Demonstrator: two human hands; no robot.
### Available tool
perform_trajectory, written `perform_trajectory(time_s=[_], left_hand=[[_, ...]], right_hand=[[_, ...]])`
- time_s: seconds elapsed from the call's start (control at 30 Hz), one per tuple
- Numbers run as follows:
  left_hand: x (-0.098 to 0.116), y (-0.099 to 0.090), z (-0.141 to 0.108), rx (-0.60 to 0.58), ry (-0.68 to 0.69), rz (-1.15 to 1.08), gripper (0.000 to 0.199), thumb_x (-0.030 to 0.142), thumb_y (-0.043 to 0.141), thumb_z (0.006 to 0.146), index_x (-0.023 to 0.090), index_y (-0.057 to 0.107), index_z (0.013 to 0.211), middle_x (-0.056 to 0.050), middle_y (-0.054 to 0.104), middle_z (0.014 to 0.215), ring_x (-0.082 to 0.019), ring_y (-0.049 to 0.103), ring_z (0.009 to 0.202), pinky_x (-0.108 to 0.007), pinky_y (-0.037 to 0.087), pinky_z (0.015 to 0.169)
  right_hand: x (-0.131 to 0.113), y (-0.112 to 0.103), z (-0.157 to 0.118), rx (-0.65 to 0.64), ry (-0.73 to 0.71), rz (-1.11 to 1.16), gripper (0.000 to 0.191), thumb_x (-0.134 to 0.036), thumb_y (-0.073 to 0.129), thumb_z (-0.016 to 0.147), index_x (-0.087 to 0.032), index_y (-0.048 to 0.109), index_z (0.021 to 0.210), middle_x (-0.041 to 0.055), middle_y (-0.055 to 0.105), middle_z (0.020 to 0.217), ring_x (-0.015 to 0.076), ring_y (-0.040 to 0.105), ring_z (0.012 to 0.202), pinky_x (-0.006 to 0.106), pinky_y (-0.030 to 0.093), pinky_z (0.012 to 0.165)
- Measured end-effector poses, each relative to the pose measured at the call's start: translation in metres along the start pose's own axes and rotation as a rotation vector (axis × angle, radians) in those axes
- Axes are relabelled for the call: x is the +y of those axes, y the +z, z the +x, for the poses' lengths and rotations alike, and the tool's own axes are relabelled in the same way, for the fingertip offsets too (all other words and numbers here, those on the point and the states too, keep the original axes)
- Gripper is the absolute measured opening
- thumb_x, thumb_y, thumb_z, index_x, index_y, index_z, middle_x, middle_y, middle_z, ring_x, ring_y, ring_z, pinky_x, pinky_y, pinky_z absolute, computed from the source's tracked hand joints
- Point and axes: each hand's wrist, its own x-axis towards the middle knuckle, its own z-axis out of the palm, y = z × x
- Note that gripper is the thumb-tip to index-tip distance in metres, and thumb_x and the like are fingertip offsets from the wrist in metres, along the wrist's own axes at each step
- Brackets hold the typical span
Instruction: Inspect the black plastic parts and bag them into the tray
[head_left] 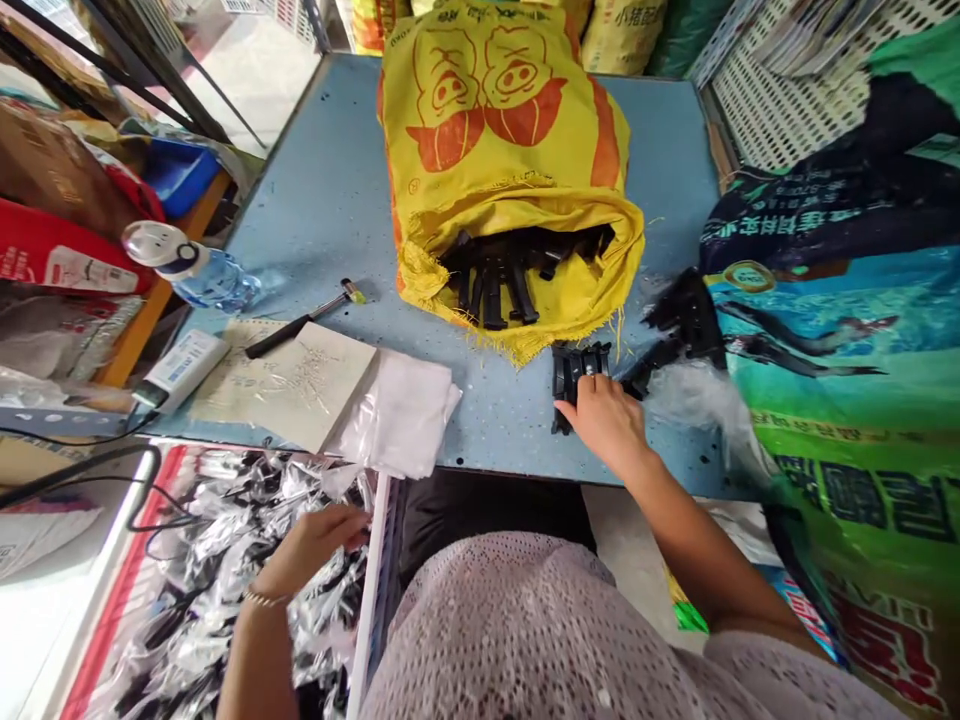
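Observation:
My right hand [609,422] is closed on a black plastic part [576,372] with ribbed, clip-like sides, at the table's front edge. More black plastic parts [499,285] fill the mouth of a yellow woven sack [517,120] printed with pigs, just beyond that hand. Other black parts [686,315] lie to its right beside crumpled clear plastic [690,400]. Below the table edge, my left hand [319,548] hovers over a crate [379,570] of black parts in clear bags [225,540]. Its fingers are loosely bent, with nothing visible in them.
On the blue table [315,180] stand a water bottle [199,270] and a white tube-like box [184,370]. A small hammer-like tool [304,322] rests on cardboard [292,385] beside a stack of clear bags [409,410]. A large green-blue sack [847,400] borders the right side.

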Motion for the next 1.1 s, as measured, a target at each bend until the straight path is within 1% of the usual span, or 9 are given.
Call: perform_trajectory(time_s=[0.1,0.2,0.3,0.4,0.6,0.7,0.8,0.97,1.1], left_hand=[[0.079,0.036,0.049,0.176,0.373,0.123,0.033,0.046,0.058,0.097,0.023,0.079,0.107,-0.01,0.077,0.105,-0.022,0.073,0.088,-0.037,0.061,0.086],[0.115,0.064,0.093,0.464,0.498,0.37,0.019,0.03,0.062,0.094,0.019,0.076,0.089,-0.014,0.073,0.102,-0.026,0.07,0.096,-0.041,0.058,0.089],[0.114,0.064,0.115,0.522,0.444,0.338,0.015,0.022,0.065,0.088,0.02,0.066,0.074,-0.008,0.068,0.085,-0.022,0.066,0.082,-0.034,0.056,0.076],[0.104,0.047,0.119,0.467,0.296,0.024,0.016,0.032,0.072,0.082,0.02,0.063,0.077,-0.001,0.064,0.071,-0.016,0.061,0.066,-0.028,0.051,0.063],[0.103,0.033,0.115,0.393,0.271,-0.442,0.033,0.036,0.078,0.073,0.021,0.049,0.081,-0.002,0.071,0.079,-0.012,0.065,0.064,-0.026,0.054,0.062],[0.104,0.03,0.107,0.36,0.421,-0.181,0.005,0.023,0.062,0.084,0.02,0.059,0.082,-0.008,0.076,0.092,-0.018,0.072,0.082,-0.033,0.06,0.075],[0.104,0.025,0.098,0.378,0.52,0.26,0.034,0.008,0.046,0.085,0.018,0.074,0.101,-0.013,0.076,0.113,-0.024,0.073,0.106,-0.043,0.059,0.098],[0.103,0.024,0.097,0.402,0.509,0.491,0.053,0.002,0.045,0.085,0.019,0.072,0.128,-0.013,0.069,0.136,-0.027,0.069,0.121,-0.045,0.058,0.108],[0.108,0.026,0.1,0.481,0.559,0.369,0.051,0.005,0.044,0.092,0.016,0.066,0.137,-0.015,0.066,0.14,-0.025,0.066,0.128,-0.043,0.055,0.112]], right_hand=[[-0.016,0.012,-0.001,0.03,-0.098,0.006,0.029,-0.029,0.055,0.101,-0.008,0.06,0.12,0.0253,0.069,0.112,0.0367,0.067,0.105,0.04,0.051,0.081],[-0.016,0.021,0.0,-0.025,-0.092,0.123,0.034,-0.023,0.051,0.102,-0.005,0.055,0.131,0.0251,0.071,0.113,0.0358,0.069,0.103,0.04,0.052,0.081],[0.0,0.028,0.0,-0.115,-0.061,0.42,0.03,-0.021,0.051,0.099,-0.012,0.061,0.127,0.0202,0.073,0.114,0.0338,0.071,0.103,0.043,0.053,0.085],[0.002,0.033,-0.003,-0.24,-0.077,1.064,0.028,-0.031,0.06,0.095,-0.02,0.065,0.12,0.0108,0.075,0.112,0.0273,0.071,0.103,0.039,0.056,0.087],[-0.089,0.027,0.002,-0.755,-0.154,1.986,0.041,-0.046,0.085,0.077,-0.021,0.07,0.107,0.0037,0.073,0.096,0.0172,0.068,0.08,0.03,0.058,0.072],[-0.141,0.028,0.017,-0.851,-0.122,2.088,0.044,-0.044,0.091,0.068,-0.019,0.072,0.099,0.0014,0.072,0.087,0.0136,0.064,0.07,0.027,0.057,0.066],[-0.161,0.034,0.026,-0.797,-0.058,2.055,0.044,-0.045,0.092,0.064,-0.017,0.073,0.091,-0.0011,0.07,0.077,0.0111,0.06,0.063,0.024,0.054,0.06],[-0.132,0.037,0.009,-0.725,-0.054,1.994,0.033,-0.042,0.088,0.073,-0.019,0.074,0.091,0.0002,0.074,0.084,0.0123,0.065,0.07,0.023,0.056,0.065],[-0.112,0.041,-0.007,-1.09,-0.047,2.017,0.032,-0.042,0.088,0.075,-0.017,0.074,0.092,0.0041,0.077,0.084,0.0168,0.073,0.073,0.026,0.061,0.065]])
